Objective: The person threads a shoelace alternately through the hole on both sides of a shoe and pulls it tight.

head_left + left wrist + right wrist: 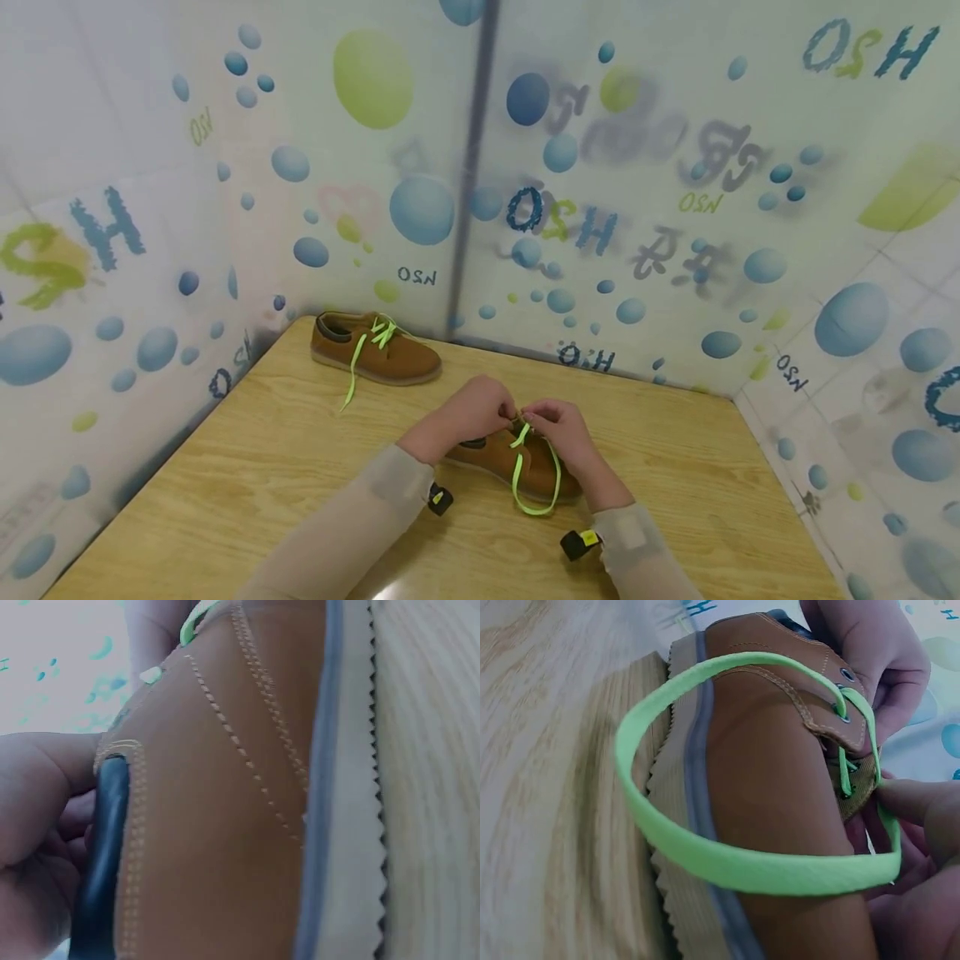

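A brown leather shoe (pixel 538 477) rests on the wooden table, toe pointing right. Its lime-green shoelace (pixel 780 871) runs through an eyelet and bows out in a wide loop beside the shoe. My left hand (pixel 480 408) grips the upper edge of the shoe's opening, thumb near the black collar (pixel 111 825) in the left wrist view. Opposite it, my right hand (pixel 564 432) pinches the shoelace close to the tongue (pixel 864 780). The right hand's fingertips are partly hidden behind the lace and shoe.
A second brown shoe (pixel 405 360), with green laces threaded and one end hanging onto the table (pixel 660 467), stands at the back left. Walls printed with bubbles (pixel 422 210) enclose the table on three sides. Each wrist carries a small black camera (pixel 579 544).
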Demonstrator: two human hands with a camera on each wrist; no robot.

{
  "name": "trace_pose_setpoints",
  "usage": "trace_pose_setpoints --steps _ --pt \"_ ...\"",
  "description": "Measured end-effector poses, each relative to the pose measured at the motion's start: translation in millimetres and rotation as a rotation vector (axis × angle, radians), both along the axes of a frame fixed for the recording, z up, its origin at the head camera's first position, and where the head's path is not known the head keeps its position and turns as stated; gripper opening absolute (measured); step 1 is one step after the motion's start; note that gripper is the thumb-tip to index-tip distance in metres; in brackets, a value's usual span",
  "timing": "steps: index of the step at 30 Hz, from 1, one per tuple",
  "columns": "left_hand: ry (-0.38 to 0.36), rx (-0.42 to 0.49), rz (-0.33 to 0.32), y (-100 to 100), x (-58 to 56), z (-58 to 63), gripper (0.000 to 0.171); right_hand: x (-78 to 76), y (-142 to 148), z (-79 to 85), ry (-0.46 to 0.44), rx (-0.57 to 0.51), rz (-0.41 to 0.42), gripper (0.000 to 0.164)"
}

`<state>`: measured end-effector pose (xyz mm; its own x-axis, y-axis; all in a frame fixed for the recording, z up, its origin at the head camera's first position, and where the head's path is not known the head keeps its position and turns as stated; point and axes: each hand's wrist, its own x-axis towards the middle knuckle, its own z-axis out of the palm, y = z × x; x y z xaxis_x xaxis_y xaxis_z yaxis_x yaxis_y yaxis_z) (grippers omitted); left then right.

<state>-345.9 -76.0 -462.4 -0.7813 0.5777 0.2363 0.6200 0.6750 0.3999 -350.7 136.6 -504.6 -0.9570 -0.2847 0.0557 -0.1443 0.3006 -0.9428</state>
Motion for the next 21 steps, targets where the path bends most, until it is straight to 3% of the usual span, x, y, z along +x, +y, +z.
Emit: trace_pose_setpoints --steps 5,14,21 --pt "-0.025 0.08 0.079 5.2 2.2 -3.3 0.002 0.4 -2.6 0.4 0.01 -0.013 0.011 0.019" --pt "-0.061 0.161 0.15 8.0 -0.6 -15.6 0.005 2.7 -8.2 -2.2 0.029 -0.004 0.027 0.022" --pt "-0.081 0.161 0.173 9.2 -0.7 -15.6 0.006 0.9 -6.7 -1.6 0.023 -0.009 0.044 0.024"
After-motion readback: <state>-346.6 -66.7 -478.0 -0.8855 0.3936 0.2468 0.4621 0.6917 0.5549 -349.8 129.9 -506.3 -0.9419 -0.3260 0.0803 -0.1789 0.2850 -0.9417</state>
